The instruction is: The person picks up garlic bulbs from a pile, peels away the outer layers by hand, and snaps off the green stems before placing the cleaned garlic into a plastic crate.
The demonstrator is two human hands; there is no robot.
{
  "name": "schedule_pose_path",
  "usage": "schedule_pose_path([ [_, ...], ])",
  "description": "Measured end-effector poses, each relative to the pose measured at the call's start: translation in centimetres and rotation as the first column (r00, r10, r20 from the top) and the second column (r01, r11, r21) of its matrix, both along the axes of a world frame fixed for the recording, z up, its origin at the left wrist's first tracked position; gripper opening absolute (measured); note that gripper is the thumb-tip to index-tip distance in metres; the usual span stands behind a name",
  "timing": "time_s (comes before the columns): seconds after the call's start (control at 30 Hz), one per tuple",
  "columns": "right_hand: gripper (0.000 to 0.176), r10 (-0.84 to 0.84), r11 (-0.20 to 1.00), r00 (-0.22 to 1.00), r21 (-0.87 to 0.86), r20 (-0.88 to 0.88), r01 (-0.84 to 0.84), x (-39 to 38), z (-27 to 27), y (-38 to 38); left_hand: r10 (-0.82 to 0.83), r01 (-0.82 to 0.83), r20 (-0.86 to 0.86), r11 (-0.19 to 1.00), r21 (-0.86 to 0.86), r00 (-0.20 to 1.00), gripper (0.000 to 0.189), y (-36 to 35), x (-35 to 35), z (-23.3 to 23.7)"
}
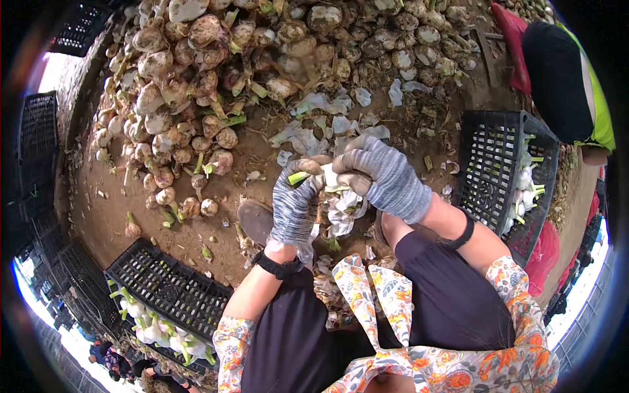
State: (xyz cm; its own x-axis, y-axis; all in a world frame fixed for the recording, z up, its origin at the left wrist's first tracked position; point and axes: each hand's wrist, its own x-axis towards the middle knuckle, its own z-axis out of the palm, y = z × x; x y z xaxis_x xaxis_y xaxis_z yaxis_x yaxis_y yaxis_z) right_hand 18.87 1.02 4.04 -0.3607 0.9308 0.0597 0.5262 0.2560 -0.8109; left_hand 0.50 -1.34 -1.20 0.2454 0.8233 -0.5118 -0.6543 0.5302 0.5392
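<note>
Between my gloved hands is a white garlic bulb (332, 177), its cut green stem poking out to the left. My left hand (295, 204) is closed around the stem side. Bent fingers of my right hand (388, 175) pinch the other side of the same bulb, at its skin. Both grey knit gloves cover much of the bulb. Beneath them, loose papery garlic skins (344, 213) lie on the ground between my feet, and more peeled skins (308, 137) are scattered just ahead.
A large heap of unpeeled, soil-stained garlic (196, 59) fills the ground ahead and left. Black crates with white garlic stand at right (485, 164) and lower left (170, 281). Another person (557, 78) sits at upper right. A red mesh sack (544, 255) lies behind the right crate.
</note>
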Motion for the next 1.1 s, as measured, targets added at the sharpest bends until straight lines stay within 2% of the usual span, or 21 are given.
schedule_pose_path([
  [0.03, 0.031, 0.001, 1.0, 1.0, 0.0, 0.001, -0.001, 0.3, -0.1, -0.1, -0.025, 0.027, -0.069, 0.999, 0.029, 0.997, 0.021, -0.1, 0.0, -0.1],
  [0.1, 0.024, 0.146, 0.948, 0.989, -0.287, 0.014, -0.136, 1.4, 0.0, -0.3, -0.037, 0.036, -0.052, 0.999, -0.014, 0.998, 0.021, -0.3, -0.1, 0.2],
  [0.13, 0.021, 0.251, 0.752, 0.963, -0.606, -0.097, -0.258, 2.3, 0.5, -0.3, 0.023, -0.023, -0.013, 0.999, -0.046, 1.0, 0.02, -0.2, -0.2, 0.3],
  [0.17, 0.018, 0.258, 0.624, 0.918, -0.674, -0.3, -0.396, 3.5, 0.4, -0.9, 0.088, -0.085, 0.026, 0.993, -0.077, 0.996, 0.02, 0.1, -0.3, 0.4],
  [0.23, 0.028, -0.195, 0.413, 0.881, -0.851, -0.431, -0.324, 4.2, 0.2, -1.8, 0.098, -0.097, 0.013, 0.993, -0.063, 0.995, 0.021, 0.4, -0.4, 0.7],
  [0.27, 0.028, -0.182, 0.405, 0.882, -0.851, -0.434, -0.334, 3.9, 0.0, -1.7, -0.003, 0.002, -0.118, 1.0, -0.014, 0.993, 0.022, 0.4, -0.1, 0.9],
  [0.33, 0.044, -0.062, 0.874, 0.954, -0.478, -0.294, -0.091, 2.6, -0.4, -0.9, -0.125, 0.168, -0.3, 0.978, 0.121, 0.946, 0.028, 0.6, 0.9, 2.2],
  [0.37, 0.055, -0.087, 0.785, 0.952, -0.608, -0.293, -0.115, 2.3, 0.5, -1.1, -0.298, 0.326, -0.335, 0.945, 0.029, 0.894, 0.034, 0.4, 1.1, 2.9],
  [0.43, 0.048, -0.255, 0.691, 0.884, -0.713, -0.393, -0.118, 2.7, 2.1, -1.4, -0.301, 0.347, -0.224, 0.916, 0.204, 0.927, 0.05, -0.1, 1.1, 4.8],
  [0.5, 0.049, -0.438, 0.56, 0.883, -0.82, -0.169, 0.12, 5.3, 4.2, -1.3, -0.129, 0.407, -0.583, 0.832, 0.377, 0.803, 0.052, -0.6, -1.0, 4.1],
  [0.53, 0.051, -0.571, 0.622, 0.801, -0.733, -0.181, 0.278, 7.4, 4.2, -2.1, -0.206, 0.299, -0.416, 0.939, 0.173, 0.886, 0.048, -0.9, -2.5, 3.8],
  [0.57, 0.057, -0.571, 0.698, 0.814, -0.584, -0.108, 0.413, 11.4, 4.5, -2.7, -0.131, 0.253, -0.531, 0.954, 0.163, 0.837, 0.042, -1.4, -4.7, 2.0],
  [0.67, 0.04, -0.829, 0.45, 0.531, -0.77, -0.174, 0.452, 28.5, 3.3, -3.7, 0.143, -0.042, -0.858, 0.989, 0.141, 0.493, 0.029, -3.7, -11.7, -1.6],
  [0.7, 0.036, -0.865, 0.4, 0.483, -0.771, -0.138, 0.496, 32.2, 3.0, -5.0, 0.213, -0.076, -0.936, 0.977, 0.199, 0.279, 0.029, -4.8, -14.4, -3.5],
  [0.77, 0.037, -0.831, 0.466, 0.552, -0.463, 0.064, 0.755, 33.1, 4.0, -7.8, 0.215, -0.245, -0.963, 0.954, 0.172, 0.162, 0.041, -7.2, -18.5, -6.0],
  [0.83, 0.038, -0.815, 0.516, 0.513, -0.066, 0.269, 0.854, 31.9, 5.7, -10.3, -0.055, -0.126, -0.97, 0.992, -0.025, -0.236, 0.047, -7.0, -19.3, -5.3],
  [0.93, 0.033, -0.802, 0.566, 0.528, 0.07, 0.28, 0.821, 22.2, 5.9, -7.8, -0.024, 0.094, -0.945, 0.994, -0.058, -0.326, 0.053, -6.2, -19.8, -7.3],
  [0.97, 0.032, -0.714, 0.684, 0.649, 0.061, 0.262, 0.727, 20.6, 4.4, -7.5, -0.016, 0.104, -0.948, 0.993, -0.052, -0.319, 0.053, -5.9, -20.3, -8.4],
  [1.03, 0.026, -0.447, 0.861, 0.894, -0.269, 0.002, 0.431, 11.7, 3.8, -4.9, 0.151, -0.061, -0.988, 0.987, 0.152, -0.022, 0.056, -5.5, -20.6, -10.4],
  [1.07, 0.029, -0.403, 0.715, 0.91, -0.587, 0.097, 0.38, 8.1, 5.0, -3.7, 0.101, -0.037, -0.983, 0.993, 0.108, -0.15, 0.054, -4.5, -19.5, -9.0],
  [1.1, 0.028, -0.278, 0.736, 0.96, -0.647, -0.018, 0.201, 6.3, 3.9, -3.1, 0.198, -0.148, -0.966, 0.974, 0.174, 0.168, 0.05, -4.3, -19.5, -9.5],
])
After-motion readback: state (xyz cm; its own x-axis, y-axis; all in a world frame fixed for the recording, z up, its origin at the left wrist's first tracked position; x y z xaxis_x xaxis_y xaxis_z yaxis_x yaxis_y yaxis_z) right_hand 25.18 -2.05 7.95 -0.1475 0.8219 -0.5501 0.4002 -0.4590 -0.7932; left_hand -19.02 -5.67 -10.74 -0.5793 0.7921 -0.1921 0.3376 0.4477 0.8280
